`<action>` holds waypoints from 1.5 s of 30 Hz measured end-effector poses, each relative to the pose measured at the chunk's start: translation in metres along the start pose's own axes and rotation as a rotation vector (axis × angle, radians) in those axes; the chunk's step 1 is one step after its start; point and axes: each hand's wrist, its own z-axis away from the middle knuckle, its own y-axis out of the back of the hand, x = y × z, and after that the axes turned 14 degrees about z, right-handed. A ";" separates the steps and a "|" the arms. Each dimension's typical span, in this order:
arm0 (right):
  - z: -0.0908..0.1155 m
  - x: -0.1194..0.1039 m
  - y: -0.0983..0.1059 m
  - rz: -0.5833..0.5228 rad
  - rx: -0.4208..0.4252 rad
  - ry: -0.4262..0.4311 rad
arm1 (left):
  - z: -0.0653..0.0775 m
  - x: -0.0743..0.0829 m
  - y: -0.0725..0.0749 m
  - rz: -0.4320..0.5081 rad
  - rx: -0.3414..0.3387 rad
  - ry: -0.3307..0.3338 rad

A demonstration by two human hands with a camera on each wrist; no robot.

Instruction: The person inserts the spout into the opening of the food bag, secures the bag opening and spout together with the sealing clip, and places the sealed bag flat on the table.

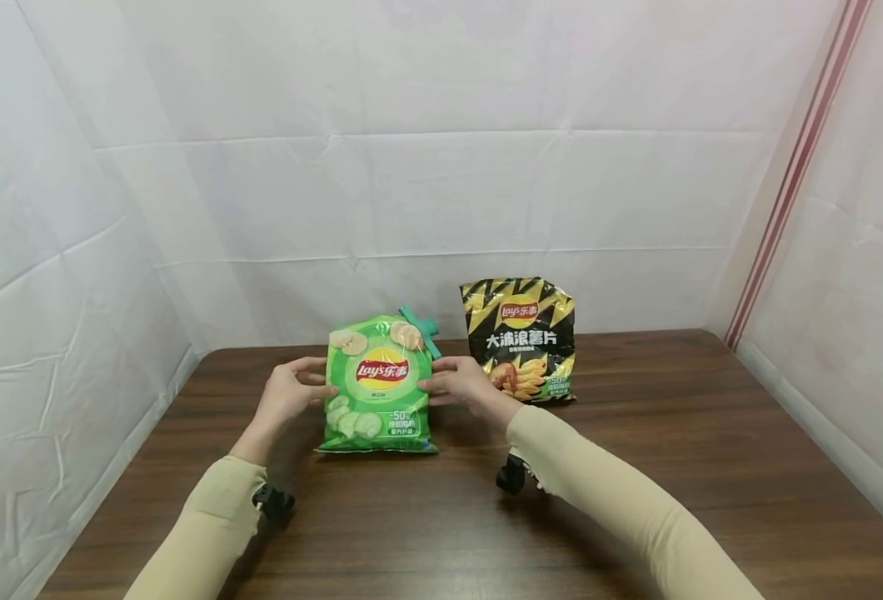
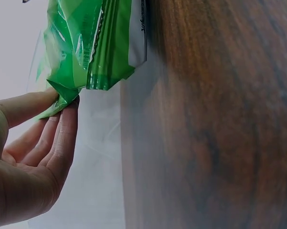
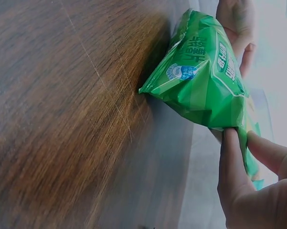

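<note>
Nearest you: your pale sleeves (image 1: 202,529), in front of the green chip bag (image 1: 381,387). Your left hand (image 1: 287,393) pinches that bag's left edge, your right hand (image 1: 466,383) its right edge. Bag's upright on the table (image 1: 381,533), teal clip (image 1: 430,327) at its upper right. Black-and-yellow chip bag (image 1: 520,340) right of it, farther back. White sheet (image 1: 426,200) behind it.
</note>
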 end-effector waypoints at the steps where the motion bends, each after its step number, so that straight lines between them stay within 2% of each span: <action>1: 0.000 0.000 0.000 -0.005 -0.003 0.001 | 0.000 0.000 0.000 0.003 0.000 0.005; 6: -0.001 -0.001 -0.001 -0.040 -0.016 -0.014 | -0.002 -0.003 0.001 0.015 0.006 0.035; 19: -0.007 0.003 -0.006 -0.064 -0.032 -0.078 | -0.005 -0.010 0.003 0.054 0.023 0.058; 26: -0.009 0.006 -0.008 -0.065 -0.046 -0.102 | -0.005 -0.012 0.004 0.032 0.038 0.082; 34: -0.011 0.007 -0.008 -0.059 -0.057 -0.129 | -0.005 -0.014 0.004 0.052 0.035 0.098; 40: -0.011 0.010 -0.010 -0.060 -0.074 -0.118 | -0.005 -0.014 0.005 0.048 0.029 0.102; 45: -0.010 0.011 -0.012 -0.062 -0.096 -0.125 | -0.002 -0.015 0.007 0.049 0.001 0.128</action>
